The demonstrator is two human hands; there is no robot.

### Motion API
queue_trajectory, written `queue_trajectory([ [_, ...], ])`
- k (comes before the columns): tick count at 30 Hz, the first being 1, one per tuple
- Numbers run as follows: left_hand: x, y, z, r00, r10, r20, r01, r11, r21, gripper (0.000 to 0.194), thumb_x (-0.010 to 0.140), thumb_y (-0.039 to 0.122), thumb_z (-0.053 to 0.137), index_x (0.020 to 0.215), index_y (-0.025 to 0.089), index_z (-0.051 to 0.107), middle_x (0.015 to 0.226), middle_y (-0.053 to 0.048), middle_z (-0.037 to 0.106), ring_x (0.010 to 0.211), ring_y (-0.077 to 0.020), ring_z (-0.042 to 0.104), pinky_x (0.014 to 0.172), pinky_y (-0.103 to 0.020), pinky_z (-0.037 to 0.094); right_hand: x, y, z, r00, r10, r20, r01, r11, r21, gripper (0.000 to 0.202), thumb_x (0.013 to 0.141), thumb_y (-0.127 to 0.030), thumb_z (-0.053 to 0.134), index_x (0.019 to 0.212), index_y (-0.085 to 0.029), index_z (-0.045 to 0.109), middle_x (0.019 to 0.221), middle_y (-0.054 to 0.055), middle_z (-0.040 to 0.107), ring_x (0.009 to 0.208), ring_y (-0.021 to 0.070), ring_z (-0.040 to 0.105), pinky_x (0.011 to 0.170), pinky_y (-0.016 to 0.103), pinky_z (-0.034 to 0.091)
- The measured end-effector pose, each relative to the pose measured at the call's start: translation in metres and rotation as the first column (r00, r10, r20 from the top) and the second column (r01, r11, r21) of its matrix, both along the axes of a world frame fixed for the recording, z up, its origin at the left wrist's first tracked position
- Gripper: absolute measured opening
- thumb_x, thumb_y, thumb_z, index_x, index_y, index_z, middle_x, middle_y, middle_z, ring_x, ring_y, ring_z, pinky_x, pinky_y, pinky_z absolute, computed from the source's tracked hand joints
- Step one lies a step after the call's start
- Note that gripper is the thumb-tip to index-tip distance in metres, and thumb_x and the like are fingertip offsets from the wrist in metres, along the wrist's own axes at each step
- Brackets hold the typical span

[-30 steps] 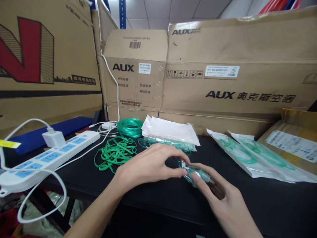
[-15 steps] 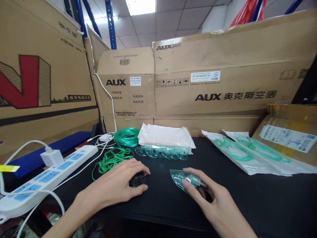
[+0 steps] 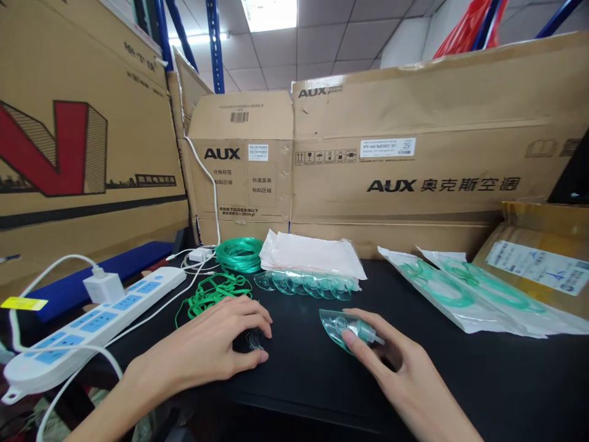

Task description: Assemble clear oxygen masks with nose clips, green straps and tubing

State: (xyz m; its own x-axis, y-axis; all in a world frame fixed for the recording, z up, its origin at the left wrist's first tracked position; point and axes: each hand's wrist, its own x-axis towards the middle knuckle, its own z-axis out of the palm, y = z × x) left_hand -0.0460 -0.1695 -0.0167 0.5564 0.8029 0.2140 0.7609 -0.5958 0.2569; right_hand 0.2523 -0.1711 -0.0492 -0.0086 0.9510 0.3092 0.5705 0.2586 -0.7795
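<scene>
A clear green-tinted oxygen mask is pinched in my right hand, thumb on top, its pale connector pointing right, just above the black table. My left hand rests on the table at the left, palm down, thumb and fingers curved apart. Between them lie several thin, curved metal strips, partly hidden under the hand. Beyond it is a tangle of green elastic straps. More clear masks lie nested in a row at the back, in front of white packaging bags.
A coil of green tubing sits behind the straps. Two bagged tubing sets lie at the right beside a taped carton. A white power strip with cables runs along the left. Large cardboard panels wall off the back.
The view has shifted slightly, so the background sits a little further right and lower. My left hand has drawn slightly left, showing more of the strips. My right hand keeps hold of the mask.
</scene>
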Motion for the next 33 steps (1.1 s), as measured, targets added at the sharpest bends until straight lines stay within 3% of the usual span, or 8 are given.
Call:
queue_trajectory([
  [4, 0.008, 0.001, 0.014, 1.000, -0.020, -0.003, 0.020, 0.999, 0.031, 0.020, 0.096, 0.040, 0.064, 0.113, 0.031, 0.067, 0.126, 0.003, 0.065, 0.119, -0.0191, 0.059, 0.106, -0.032, 0.041, 0.001, 0.000, 0.039, 0.998, 0.013, -0.058, -0.004, 0.990, 0.141, 0.047, 0.081, -0.060, 0.065, 0.112, -0.026, 0.071, 0.098, 0.006, 0.076, 0.073, 0.0227, 0.069, 0.062, 0.032, 0.054],
  [8, 0.032, 0.022, 0.035, 0.996, -0.075, -0.049, 0.082, 0.985, 0.150, 0.021, 0.099, 0.040, 0.060, 0.111, 0.026, 0.069, 0.117, -0.001, 0.069, 0.112, -0.0221, 0.064, 0.100, -0.036, 0.046, 0.006, 0.005, 0.103, 0.998, -0.004, 0.059, -0.025, 0.881, 0.472, 0.035, 0.079, -0.055, 0.071, 0.103, -0.029, 0.071, 0.104, 0.004, 0.075, 0.081, 0.0231, 0.069, 0.068, 0.034, 0.055],
  [10, 0.049, 0.040, 0.041, 0.994, -0.088, -0.066, 0.099, 0.974, 0.204, 0.025, 0.099, 0.040, 0.058, 0.114, 0.023, 0.069, 0.117, -0.004, 0.070, 0.111, -0.0248, 0.065, 0.099, -0.038, 0.047, 0.011, 0.016, 0.125, 0.985, -0.003, 0.173, -0.082, 0.872, 0.482, 0.034, 0.078, -0.054, 0.072, 0.101, -0.030, 0.069, 0.105, 0.004, 0.075, 0.087, 0.0254, 0.069, 0.069, 0.035, 0.056],
  [12, 0.066, 0.060, 0.042, 0.994, -0.091, -0.067, 0.104, 0.964, 0.246, 0.032, 0.099, 0.040, 0.057, 0.123, 0.020, 0.067, 0.121, -0.008, 0.069, 0.114, -0.0279, 0.064, 0.099, -0.041, 0.048, 0.019, 0.033, 0.133, 0.956, 0.018, 0.291, -0.141, 0.903, 0.406, 0.035, 0.077, -0.051, 0.072, 0.103, -0.028, 0.067, 0.110, 0.006, 0.075, 0.094, 0.0285, 0.071, 0.073, 0.038, 0.056],
  [15, 0.089, 0.088, 0.037, 0.994, -0.097, -0.046, 0.106, 0.955, 0.278, 0.042, 0.100, 0.042, 0.055, 0.133, 0.017, 0.062, 0.128, -0.012, 0.065, 0.119, -0.0316, 0.062, 0.099, -0.043, 0.048, 0.037, 0.067, 0.121, 0.897, 0.106, 0.430, -0.241, 0.932, 0.272, 0.032, 0.080, -0.047, 0.067, 0.105, -0.027, 0.065, 0.113, 0.007, 0.075, 0.095, 0.0269, 0.072, 0.083, 0.041, 0.057],
  [21, 0.108, 0.124, 0.029, 0.992, -0.115, -0.042, 0.122, 0.968, 0.218, 0.040, 0.099, 0.043, 0.057, 0.128, 0.017, 0.067, 0.123, -0.013, 0.068, 0.109, -0.0302, 0.068, 0.092, -0.039, 0.051, 0.068, 0.116, 0.077, 0.877, 0.147, 0.458, -0.254, 0.950, 0.181, 0.031, 0.078, -0.048, 0.065, 0.097, -0.024, 0.066, 0.105, 0.010, 0.078, 0.094, 0.0280, 0.073, 0.085, 0.042, 0.058],
  [28, 0.105, 0.132, 0.024, 0.988, -0.155, -0.023, 0.156, 0.973, 0.169, 0.038, 0.099, 0.042, 0.060, 0.127, 0.016, 0.067, 0.121, -0.013, 0.069, 0.111, -0.0282, 0.066, 0.096, -0.038, 0.048, 0.068, 0.118, 0.063, 0.830, 0.178, 0.528, -0.270, 0.958, 0.101, 0.044, 0.087, -0.044, 0.061, 0.123, -0.021, 0.070, 0.106, 0.009, 0.078, 0.087, 0.0263, 0.071, 0.082, 0.041, 0.054],
  [33, 0.104, 0.135, 0.021, 0.987, -0.160, -0.011, 0.160, 0.972, 0.172, 0.039, 0.099, 0.041, 0.060, 0.127, 0.016, 0.066, 0.121, -0.014, 0.069, 0.113, -0.0286, 0.065, 0.097, -0.038, 0.047, 0.061, 0.112, 0.064, 0.789, 0.213, 0.576, -0.306, 0.950, 0.067, 0.040, 0.087, -0.043, 0.063, 0.120, -0.022, 0.073, 0.105, 0.008, 0.079, 0.088, 0.0252, 0.072, 0.080, 0.036, 0.054],
])
